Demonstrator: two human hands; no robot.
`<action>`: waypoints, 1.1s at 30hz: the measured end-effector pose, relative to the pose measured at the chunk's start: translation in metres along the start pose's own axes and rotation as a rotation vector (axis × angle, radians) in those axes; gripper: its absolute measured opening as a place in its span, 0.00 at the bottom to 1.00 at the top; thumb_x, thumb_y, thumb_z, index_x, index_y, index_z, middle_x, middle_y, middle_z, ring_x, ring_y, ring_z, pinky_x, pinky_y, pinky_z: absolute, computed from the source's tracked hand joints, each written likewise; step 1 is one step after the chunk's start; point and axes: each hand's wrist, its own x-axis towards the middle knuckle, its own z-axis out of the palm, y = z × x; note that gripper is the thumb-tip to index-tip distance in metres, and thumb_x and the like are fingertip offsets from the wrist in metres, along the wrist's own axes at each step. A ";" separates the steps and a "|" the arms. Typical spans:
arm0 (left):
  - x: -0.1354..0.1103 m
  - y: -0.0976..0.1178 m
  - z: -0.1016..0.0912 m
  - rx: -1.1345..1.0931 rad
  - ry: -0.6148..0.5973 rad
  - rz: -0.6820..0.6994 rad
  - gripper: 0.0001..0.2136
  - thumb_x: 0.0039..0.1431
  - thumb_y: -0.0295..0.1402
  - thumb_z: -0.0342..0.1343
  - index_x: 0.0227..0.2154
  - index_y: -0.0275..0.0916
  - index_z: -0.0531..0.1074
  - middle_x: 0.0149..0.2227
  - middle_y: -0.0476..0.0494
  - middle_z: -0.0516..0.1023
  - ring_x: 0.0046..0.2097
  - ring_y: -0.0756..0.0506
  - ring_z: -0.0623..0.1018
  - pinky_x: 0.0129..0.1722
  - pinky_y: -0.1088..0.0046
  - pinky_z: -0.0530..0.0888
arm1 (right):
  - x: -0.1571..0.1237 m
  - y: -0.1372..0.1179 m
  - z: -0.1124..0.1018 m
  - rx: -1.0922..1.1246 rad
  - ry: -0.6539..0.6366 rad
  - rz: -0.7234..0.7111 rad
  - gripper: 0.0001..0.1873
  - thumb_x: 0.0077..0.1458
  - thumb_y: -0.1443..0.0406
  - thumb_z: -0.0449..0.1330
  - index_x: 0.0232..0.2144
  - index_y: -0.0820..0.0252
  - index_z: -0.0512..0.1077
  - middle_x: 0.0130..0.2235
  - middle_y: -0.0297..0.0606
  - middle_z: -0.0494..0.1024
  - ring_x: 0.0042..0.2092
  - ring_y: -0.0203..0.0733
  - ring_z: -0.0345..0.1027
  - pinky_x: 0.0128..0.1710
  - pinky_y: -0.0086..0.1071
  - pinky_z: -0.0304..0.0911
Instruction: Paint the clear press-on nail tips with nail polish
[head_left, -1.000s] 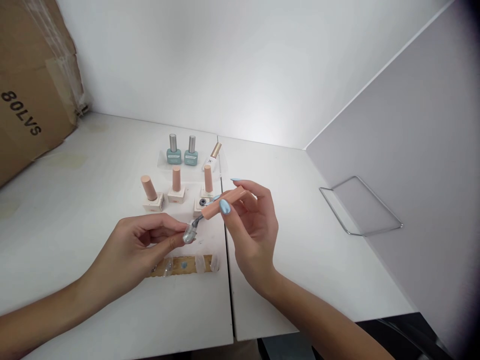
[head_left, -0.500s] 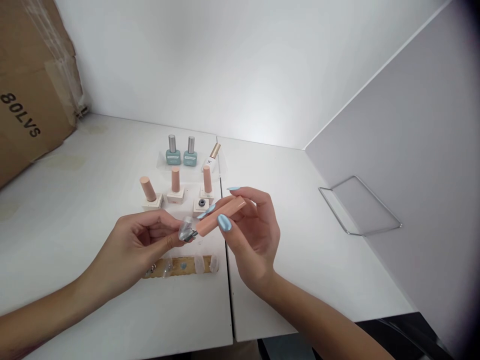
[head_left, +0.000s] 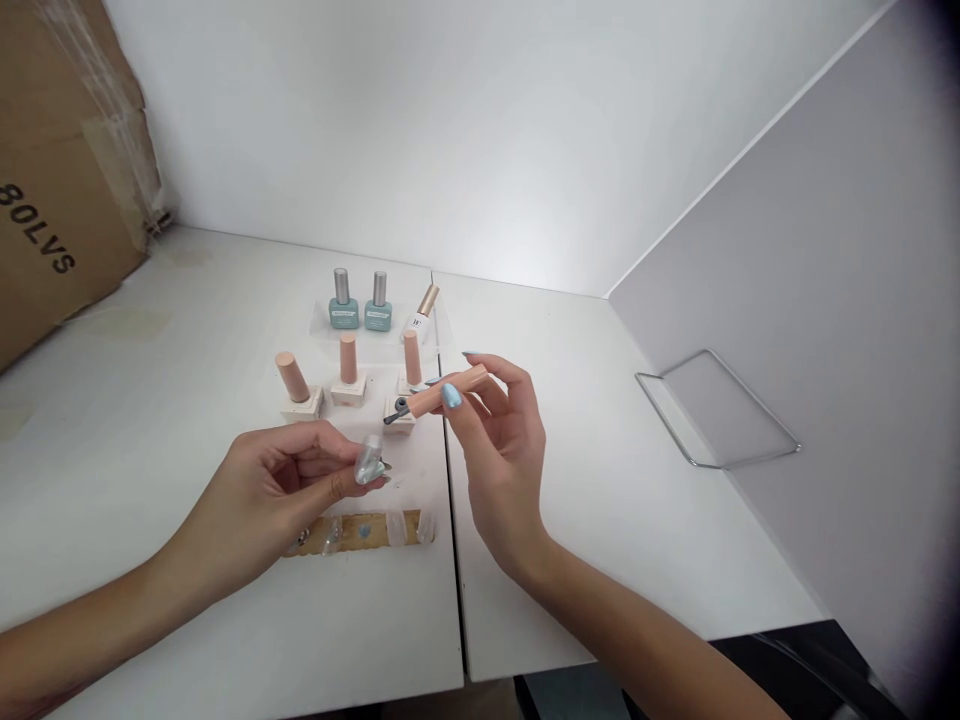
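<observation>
Between thumb and fingers, my left hand (head_left: 289, 480) pinches a clear false nail (head_left: 369, 460) with some silvery colour on it. My right hand (head_left: 506, 450) grips the peach cap of a nail polish brush (head_left: 448, 391); its dark grey-coated bristles point left and sit just above the open nail polish bottle (head_left: 400, 420), apart from the nail. Whether the bristles touch the bottle neck I cannot tell. Below my left hand, a tan strip (head_left: 375, 533) on the table carries several false nails and a grey-blue dab.
Peach-capped polish bottles (head_left: 349, 372) stand behind my hands. Farther back, two teal bottles (head_left: 344, 312) and a leaning gold-capped bottle (head_left: 421, 314) are on a clear tray. A cardboard box (head_left: 67, 180) is at left, a metal wire frame (head_left: 716, 465) at right. A dark seam splits the white table (head_left: 600, 540).
My right hand has drawn the brush up and away from the false nail, toward the open bottle. My left hand has stayed nearly still, holding the nail.
</observation>
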 end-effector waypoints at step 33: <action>-0.003 0.006 -0.004 0.170 0.107 0.119 0.04 0.54 0.41 0.70 0.30 0.49 0.87 0.31 0.48 0.89 0.29 0.47 0.85 0.25 0.81 0.79 | -0.006 -0.006 0.000 -0.079 -0.092 -0.310 0.18 0.62 0.71 0.64 0.52 0.49 0.71 0.35 0.31 0.78 0.35 0.38 0.78 0.36 0.36 0.80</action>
